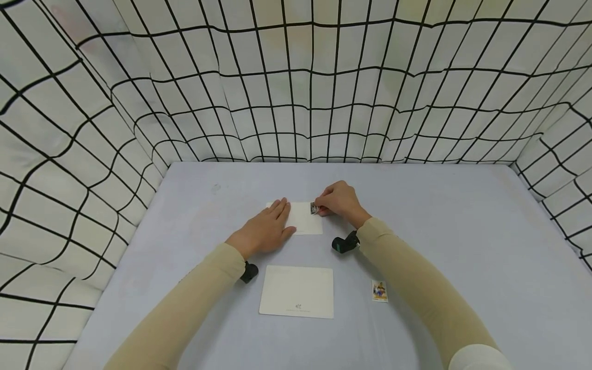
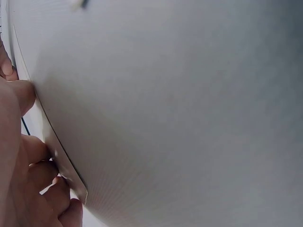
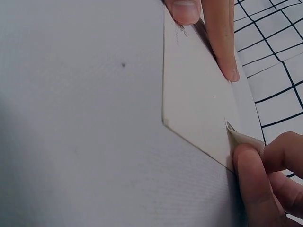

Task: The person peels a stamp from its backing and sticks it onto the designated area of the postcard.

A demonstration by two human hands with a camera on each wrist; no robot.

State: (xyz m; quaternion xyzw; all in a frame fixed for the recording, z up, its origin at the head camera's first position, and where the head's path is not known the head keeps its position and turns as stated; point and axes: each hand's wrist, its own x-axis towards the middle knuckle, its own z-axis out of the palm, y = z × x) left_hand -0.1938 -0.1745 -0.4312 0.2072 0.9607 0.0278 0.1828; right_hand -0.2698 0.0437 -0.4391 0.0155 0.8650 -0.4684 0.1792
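Your left hand [image 1: 265, 230] lies flat on the white rectangular card [image 1: 305, 221], mid-table [image 1: 439, 216]; keep that pressure. Right hand [image 1: 339, 200] grip pinches the small perforated stamp [image 1: 315, 208] at the card's top-right corner. Square its edges, then press down evenly.

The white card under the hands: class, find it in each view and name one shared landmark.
Head: the white card lies centre, under both hands.
Left wrist: a thin edge at the left, beside the fingers.
Right wrist: centre right.
Shared landmark: the left hand pressing it flat.
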